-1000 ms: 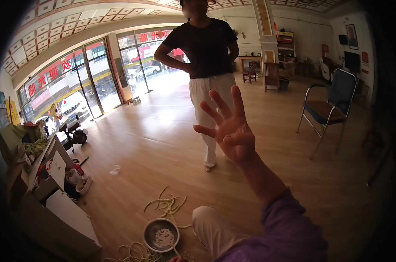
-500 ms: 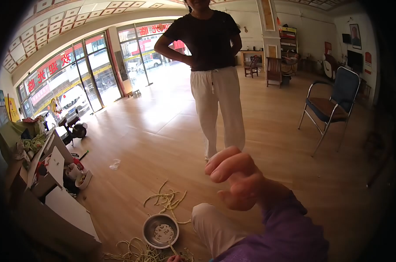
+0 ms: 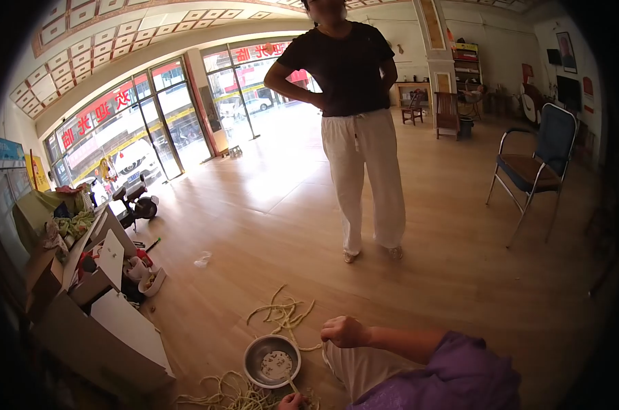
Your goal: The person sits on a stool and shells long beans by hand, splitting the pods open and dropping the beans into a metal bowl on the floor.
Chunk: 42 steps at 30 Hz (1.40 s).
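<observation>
At the bottom edge my left hand [image 3: 292,402], partly cut off, pinches a long pale-green bean [image 3: 292,385] that reaches up to the bowl's rim. The metal bowl [image 3: 253,361] stands on the floor and holds small pale pieces. My right hand [image 3: 346,332] is closed just above my bent knee, to the right of the bowl, with nothing visible in it. Several long beans [image 3: 280,316] lie on the floor behind the bowl, and a tangled pile of them [image 3: 221,394] lies to its left.
A person [image 3: 361,137] in a dark top and pale trousers stands ahead, hand on hip. At the left are a white cabinet [image 3: 128,328] and a small white container [image 3: 152,281]. A blue-backed metal chair [image 3: 535,157] stands at the right; clear plastic [image 3: 202,260] lies on the floor.
My right hand, raised with its fingers spread a second ago, has come down to my knee and closed. The view has shifted, and more of the standing person shows.
</observation>
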Available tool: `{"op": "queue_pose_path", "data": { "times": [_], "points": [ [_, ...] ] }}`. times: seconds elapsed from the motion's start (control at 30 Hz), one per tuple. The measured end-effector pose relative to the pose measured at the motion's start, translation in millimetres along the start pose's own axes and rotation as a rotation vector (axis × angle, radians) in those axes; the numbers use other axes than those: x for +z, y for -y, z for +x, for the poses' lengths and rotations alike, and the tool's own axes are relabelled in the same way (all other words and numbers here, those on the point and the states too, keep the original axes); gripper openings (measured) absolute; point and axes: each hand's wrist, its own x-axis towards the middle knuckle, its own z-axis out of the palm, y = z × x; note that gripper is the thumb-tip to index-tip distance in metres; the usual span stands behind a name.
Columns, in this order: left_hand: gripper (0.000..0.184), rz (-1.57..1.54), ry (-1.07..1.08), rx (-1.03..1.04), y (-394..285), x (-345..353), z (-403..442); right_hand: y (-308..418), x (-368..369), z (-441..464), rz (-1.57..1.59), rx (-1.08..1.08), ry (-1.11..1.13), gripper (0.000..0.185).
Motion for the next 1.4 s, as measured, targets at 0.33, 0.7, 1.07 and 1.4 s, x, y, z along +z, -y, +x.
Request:
{"op": "queue_pose_path", "data": {
  "times": [0.33,0.7,1.07,1.4],
  "points": [
    [0.025,0.052,0.023,-0.010,2,0,-1,-2,39,-33,-0.048,0.060,0.068,0.007],
    [0.023,0.084,0.027,0.002,6,0,-2,7,-23,10,0.239,0.212,-0.210,0.022],
    [0.020,0.010,0.004,0.004,14,-6,6,69,-234,142,0.972,-0.434,-0.695,0.045],
    [0.027,0.014,-0.017,0.057,-3,-12,22,-22,205,-118,0.859,-0.441,0.502,0.027]
  ]
}}
